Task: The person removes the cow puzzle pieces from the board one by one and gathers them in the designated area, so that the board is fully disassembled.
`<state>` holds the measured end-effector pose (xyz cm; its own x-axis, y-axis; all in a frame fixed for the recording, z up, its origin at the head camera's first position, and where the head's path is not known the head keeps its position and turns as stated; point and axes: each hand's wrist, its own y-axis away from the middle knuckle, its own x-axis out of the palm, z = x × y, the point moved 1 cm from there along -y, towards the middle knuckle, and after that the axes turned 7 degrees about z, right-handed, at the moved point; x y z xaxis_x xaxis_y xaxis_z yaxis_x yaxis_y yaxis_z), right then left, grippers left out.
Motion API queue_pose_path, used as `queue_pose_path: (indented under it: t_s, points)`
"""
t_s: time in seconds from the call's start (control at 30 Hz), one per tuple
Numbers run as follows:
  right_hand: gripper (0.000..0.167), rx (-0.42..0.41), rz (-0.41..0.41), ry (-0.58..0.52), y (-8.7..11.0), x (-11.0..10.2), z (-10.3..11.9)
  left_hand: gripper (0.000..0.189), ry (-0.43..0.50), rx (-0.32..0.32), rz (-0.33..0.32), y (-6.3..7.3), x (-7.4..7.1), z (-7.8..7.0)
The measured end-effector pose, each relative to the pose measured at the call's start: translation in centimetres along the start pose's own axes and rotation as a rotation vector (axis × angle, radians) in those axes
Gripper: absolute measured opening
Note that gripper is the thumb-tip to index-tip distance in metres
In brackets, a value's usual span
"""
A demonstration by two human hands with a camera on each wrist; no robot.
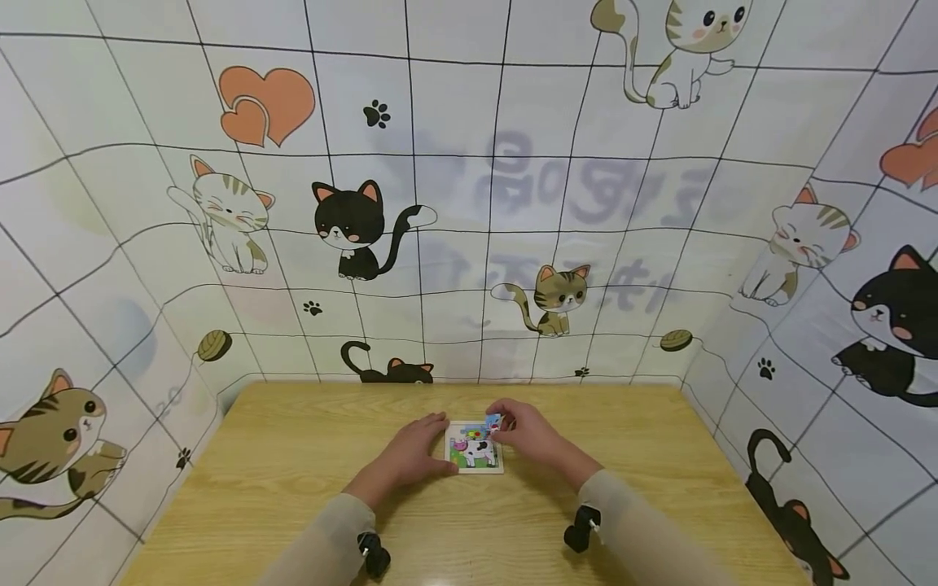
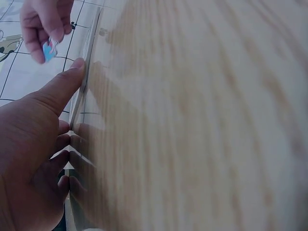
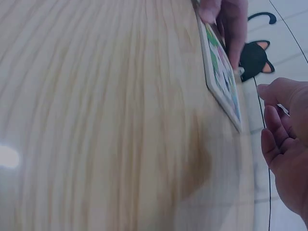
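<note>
The left hand [image 1: 413,452] comes in from the near left with its fingers extended and thumb spread apart, spanning the left side of a small jigsaw puzzle tray [image 1: 479,471]. Its thumb lies at the tray's near left corner and its fingertips by the far left one.

The right hand [image 1: 523,427] reaches in from the near right, wrist angled to the left, and pinches a blue puzzle piece [image 1: 493,422] between thumb and fingers — the piece is at the tray's far right corner; whether it touches the tray cannot be told.

The tray sits flat, a pale-rimmed square holding a picture: a black-and-white cow with a pink face [image 1: 476,452] on green ground fills the near part, with blue and multicoloured pieces beyond it. A paler patch shows at the far left inside the rim.

Both forearms wear beige sleeves [image 1: 645,521], with a black device [image 1: 582,529] at each wrist. All this is over a wood-grain table [image 1: 623,456] — behind it hangs a white gridded backdrop [image 1: 454,244] printed with cartoon cats.
</note>
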<state>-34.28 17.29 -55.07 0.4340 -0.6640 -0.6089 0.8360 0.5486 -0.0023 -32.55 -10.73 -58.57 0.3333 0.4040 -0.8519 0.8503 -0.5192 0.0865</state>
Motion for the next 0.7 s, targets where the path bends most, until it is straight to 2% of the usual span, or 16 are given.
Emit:
queue_pose_path:
  t_s: [0.3,0.7]
  points:
    - [0.036,0.042,-0.002,0.003,2.0,-2.7,-2.0,0.097,0.010,-0.007,-0.003,0.4,0.1,-0.1]
    - [0.034,0.096,0.003,0.049,2.8,-4.5,-4.1,0.096,0.000,-0.018,0.000,0.3,0.1,-0.1]
